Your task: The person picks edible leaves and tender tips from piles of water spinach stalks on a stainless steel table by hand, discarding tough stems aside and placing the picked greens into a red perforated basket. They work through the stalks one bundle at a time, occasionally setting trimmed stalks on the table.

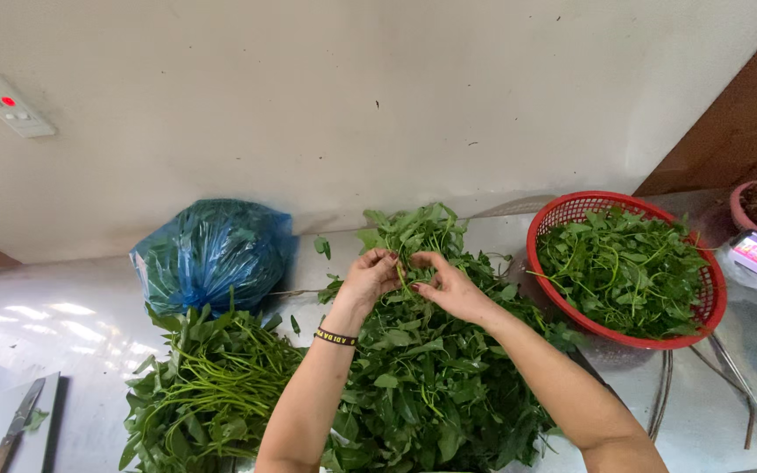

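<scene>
Nearest me, the big pile of leafy greens (431, 385) covers the counter's (63, 324) front edge. My left hand (370, 278) and right hand (450, 285) meet above it, both pinching one green stem (403, 273), which stands roughly upright between them.

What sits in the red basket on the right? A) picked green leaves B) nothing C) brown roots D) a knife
A: the red basket is filled with loose green leaves, while the left hand and right hand pinch a stem over the big pile of greens in the middle of the counter.
</scene>
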A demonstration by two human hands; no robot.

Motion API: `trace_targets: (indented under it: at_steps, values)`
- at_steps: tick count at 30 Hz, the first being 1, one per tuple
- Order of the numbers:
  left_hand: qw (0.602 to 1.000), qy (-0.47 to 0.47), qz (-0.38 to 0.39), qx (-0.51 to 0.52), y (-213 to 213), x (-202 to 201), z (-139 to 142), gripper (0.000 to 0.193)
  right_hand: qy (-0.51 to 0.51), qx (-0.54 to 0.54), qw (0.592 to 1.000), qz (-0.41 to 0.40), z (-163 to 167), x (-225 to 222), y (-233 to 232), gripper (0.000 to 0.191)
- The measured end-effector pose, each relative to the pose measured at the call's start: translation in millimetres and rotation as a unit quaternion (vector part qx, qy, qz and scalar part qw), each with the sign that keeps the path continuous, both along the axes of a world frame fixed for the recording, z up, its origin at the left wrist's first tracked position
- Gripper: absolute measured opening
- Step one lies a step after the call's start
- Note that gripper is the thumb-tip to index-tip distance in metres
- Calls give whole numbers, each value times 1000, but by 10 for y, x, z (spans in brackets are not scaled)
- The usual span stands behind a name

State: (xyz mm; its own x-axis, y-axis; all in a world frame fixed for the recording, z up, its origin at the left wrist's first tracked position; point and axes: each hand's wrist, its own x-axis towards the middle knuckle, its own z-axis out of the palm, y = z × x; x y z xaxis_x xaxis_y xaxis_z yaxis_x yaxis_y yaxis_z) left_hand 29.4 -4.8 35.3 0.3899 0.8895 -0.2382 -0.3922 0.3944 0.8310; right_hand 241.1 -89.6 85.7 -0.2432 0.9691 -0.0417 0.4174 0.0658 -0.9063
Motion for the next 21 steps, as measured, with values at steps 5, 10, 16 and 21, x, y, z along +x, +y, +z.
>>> trace_targets:
  at_steps: [5,10,16,21]
  values:
    - [999,-22,38,6,62,31,5,7,-41,28,999,13,181,-40,-23,20]
    - [1000,-24,15,0,114,46,-54,8,-6,65,997,-36,314,-107,-56,23]
    - [997,-36,71,3,150,98,-150,10,-146,35,989,-3,320,-168,-97,19]
    - [980,-86,175,-44,246,-120,-140,16,-120,28,988,89,201,-134,-42,17]
